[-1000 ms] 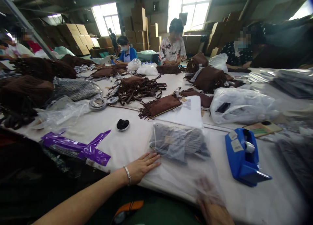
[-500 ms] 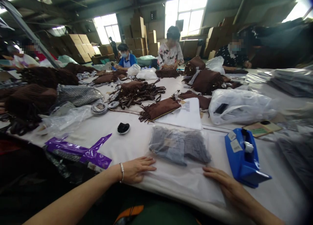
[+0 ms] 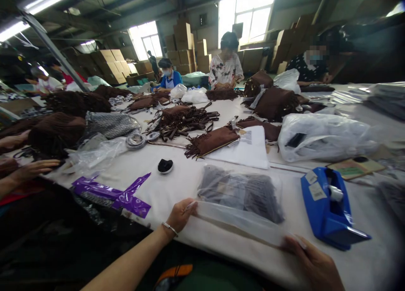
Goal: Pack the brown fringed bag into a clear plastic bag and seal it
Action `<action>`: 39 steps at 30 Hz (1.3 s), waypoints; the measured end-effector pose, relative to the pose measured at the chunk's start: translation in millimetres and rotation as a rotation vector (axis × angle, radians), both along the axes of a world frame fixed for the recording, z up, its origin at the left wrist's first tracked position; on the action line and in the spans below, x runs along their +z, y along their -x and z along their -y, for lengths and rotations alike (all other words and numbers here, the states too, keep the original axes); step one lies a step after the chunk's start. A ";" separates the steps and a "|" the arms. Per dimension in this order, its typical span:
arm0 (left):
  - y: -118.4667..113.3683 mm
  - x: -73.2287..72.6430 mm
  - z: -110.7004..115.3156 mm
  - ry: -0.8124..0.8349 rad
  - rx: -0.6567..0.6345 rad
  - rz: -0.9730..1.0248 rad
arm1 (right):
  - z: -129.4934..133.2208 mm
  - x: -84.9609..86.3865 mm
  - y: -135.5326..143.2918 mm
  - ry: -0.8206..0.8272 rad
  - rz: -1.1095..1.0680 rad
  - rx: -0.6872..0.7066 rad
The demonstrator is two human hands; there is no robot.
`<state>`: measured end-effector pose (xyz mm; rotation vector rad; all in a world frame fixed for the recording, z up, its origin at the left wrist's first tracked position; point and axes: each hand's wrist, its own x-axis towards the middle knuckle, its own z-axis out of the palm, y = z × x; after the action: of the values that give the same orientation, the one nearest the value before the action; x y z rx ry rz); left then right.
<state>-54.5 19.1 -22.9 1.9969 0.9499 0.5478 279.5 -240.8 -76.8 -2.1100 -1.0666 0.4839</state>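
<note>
A clear plastic bag (image 3: 240,217) with a grey fringed item (image 3: 242,191) inside lies on the white table (image 3: 177,185) in front of me. My left hand (image 3: 180,215) pinches the bag's near left corner, lifted slightly off the table. My right hand (image 3: 311,263) grips the bag's near right corner at the table edge. The bag's open flap is folded up between both hands.
A blue tape dispenser (image 3: 330,206) stands right of the bag. Purple strips (image 3: 115,194), a small black dish (image 3: 165,166), brown fringed bags (image 3: 211,140), a white sheet (image 3: 248,149) and a stuffed white plastic bag (image 3: 322,137) lie beyond. Another person's hands (image 3: 30,168) rest at left; several people work across the table.
Both hands went from lying flat on the bag's flap to pinching its near corners and folding the flap up and over. The camera view shifted slightly right.
</note>
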 end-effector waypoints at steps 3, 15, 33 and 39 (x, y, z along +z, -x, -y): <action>-15.3 -2.5 4.3 -0.067 0.151 -0.074 | 1.3 6.6 15.9 0.060 0.104 -0.081; -61.8 38.6 4.4 -0.660 -0.121 -0.055 | -12.1 11.9 24.5 0.267 0.705 0.197; -100.9 4.0 9.8 -0.414 -0.212 -0.063 | -3.1 82.3 -81.0 -0.271 -0.127 -0.615; -101.8 3.0 8.1 -0.410 -0.220 -0.059 | 12.6 66.6 -49.8 -0.295 0.065 -0.675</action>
<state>47.3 11.0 -19.9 2.4594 0.6758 0.5975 329.4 -253.4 -10.2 -2.0637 -0.3730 -0.0684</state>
